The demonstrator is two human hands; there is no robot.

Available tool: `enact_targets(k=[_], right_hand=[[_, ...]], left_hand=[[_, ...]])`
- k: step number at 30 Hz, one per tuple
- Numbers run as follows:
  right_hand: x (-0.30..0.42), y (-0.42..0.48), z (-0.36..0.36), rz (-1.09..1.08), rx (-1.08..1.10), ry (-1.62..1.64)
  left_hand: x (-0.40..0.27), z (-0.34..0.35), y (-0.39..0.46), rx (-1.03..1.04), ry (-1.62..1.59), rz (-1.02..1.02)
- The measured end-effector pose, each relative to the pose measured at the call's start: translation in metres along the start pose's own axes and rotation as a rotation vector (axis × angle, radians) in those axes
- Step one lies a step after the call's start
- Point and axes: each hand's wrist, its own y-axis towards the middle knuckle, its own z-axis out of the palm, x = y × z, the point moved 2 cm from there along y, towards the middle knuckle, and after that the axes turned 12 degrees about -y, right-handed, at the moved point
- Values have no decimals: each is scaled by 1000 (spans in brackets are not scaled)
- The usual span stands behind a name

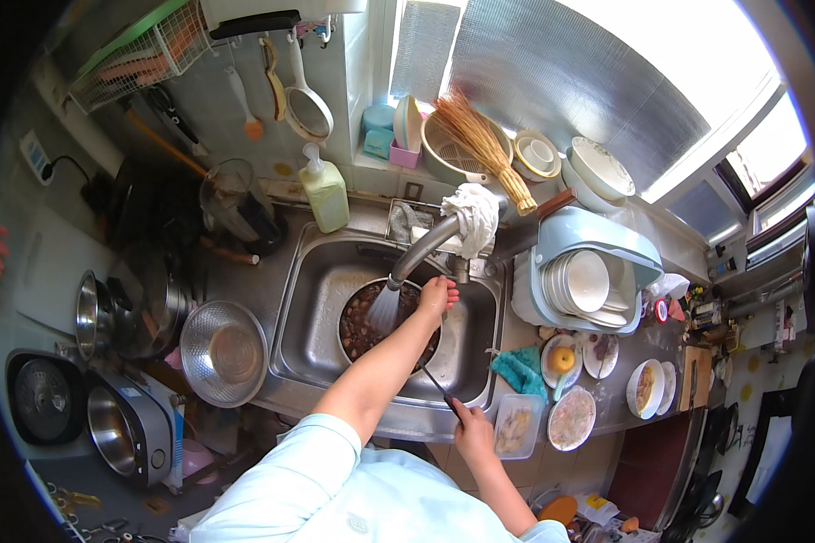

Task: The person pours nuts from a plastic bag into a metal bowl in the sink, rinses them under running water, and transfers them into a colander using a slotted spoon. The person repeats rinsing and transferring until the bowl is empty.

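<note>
A round metal pan (341,330) holding dark brown pieces of food in liquid sits in the stainless steel sink (312,278). Water sprays into it from the curved metal faucet (424,243), which has a white cloth (472,217) wrapped around its top. My left hand (437,296) reaches across the pan, its fingers curled at the faucet's lever; the palm side is partly hidden. Below the sink's front edge, my right hand (475,433) grips a long black handle (441,392) that runs to the pan's near rim.
To the left stand a perforated metal colander (224,354) and a blender jug (227,186). A soap pump bottle (324,190) is behind the sink. On the right are a blue dish rack (584,231), a teal cloth (521,372), a plastic container (516,427) and several plates of food.
</note>
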Motion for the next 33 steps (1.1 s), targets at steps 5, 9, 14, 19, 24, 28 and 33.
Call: enact_targets(k=[5, 9, 14, 19, 24, 28, 33], right_hand=[[7, 34, 42, -34, -90, 66], [11, 34, 32, -43, -174, 137], [1, 35, 14, -74, -223, 153], [3, 55, 18, -138, -276, 111], [-5, 80, 45, -99, -258, 34], [-4, 93, 72, -46, -182, 30], [-1, 109, 109, 23, -74, 229]], left_hand=[[0, 3, 5, -52, -1, 49], [5, 9, 6, -71, -28, 75], [7, 6, 22, -111, -27, 243], [-14, -5, 14, 12, 40, 183], [-5, -70, -93, -51, -266, 71], [1, -209, -179, -555, -565, 255], [-8, -346, -229, -786, -986, 284]])
